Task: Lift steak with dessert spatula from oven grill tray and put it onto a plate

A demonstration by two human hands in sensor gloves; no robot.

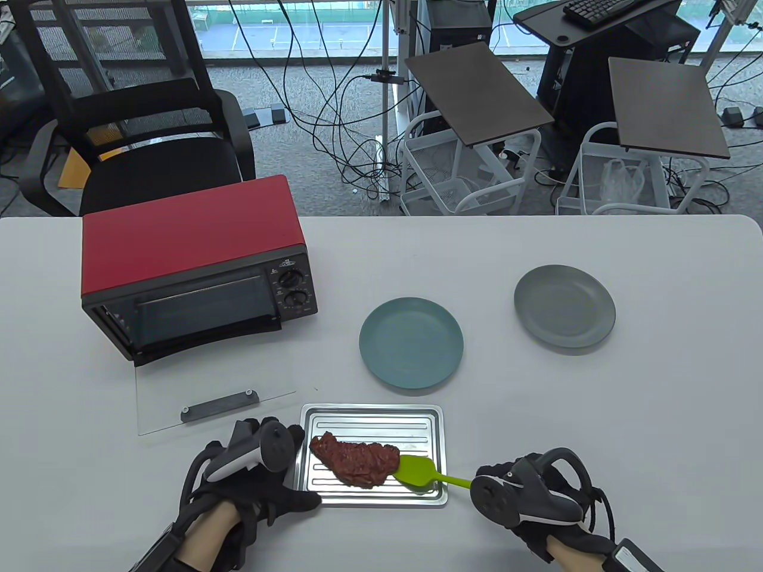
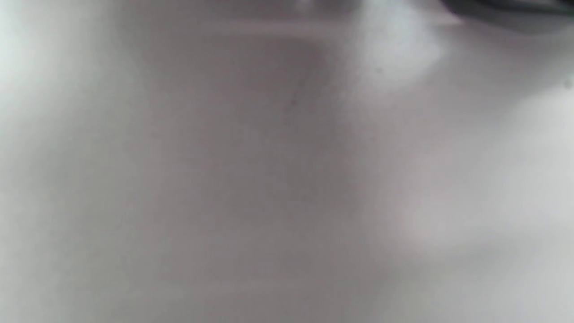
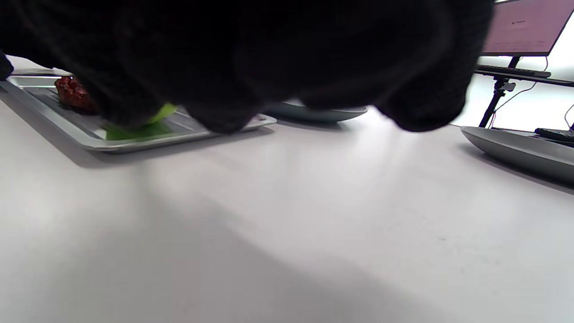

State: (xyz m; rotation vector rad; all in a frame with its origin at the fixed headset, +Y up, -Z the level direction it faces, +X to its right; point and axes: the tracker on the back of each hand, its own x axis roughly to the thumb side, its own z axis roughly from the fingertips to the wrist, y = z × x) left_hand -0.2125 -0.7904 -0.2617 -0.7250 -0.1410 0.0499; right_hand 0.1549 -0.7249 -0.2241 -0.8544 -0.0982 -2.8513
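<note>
A reddish-brown steak (image 1: 354, 462) lies on the ribbed metal oven grill tray (image 1: 429, 417) near the table's front edge. The green dessert spatula (image 1: 415, 471) has its blade flat on the tray, touching the steak's right end. My right hand (image 1: 486, 485) grips the spatula's handle. My left hand (image 1: 296, 465) holds the tray's left edge between thumb and fingers. In the right wrist view the dark glove fills the top, with the steak (image 3: 71, 94), spatula (image 3: 143, 128) and tray (image 3: 188, 134) at the left. The left wrist view is only blurred table surface.
A blue plate (image 1: 411, 342) lies just behind the tray and a grey plate (image 1: 564, 313) to its right. A red toaster oven (image 1: 191, 262) stands at the back left, its glass door (image 1: 214, 393) folded down onto the table beside my left hand.
</note>
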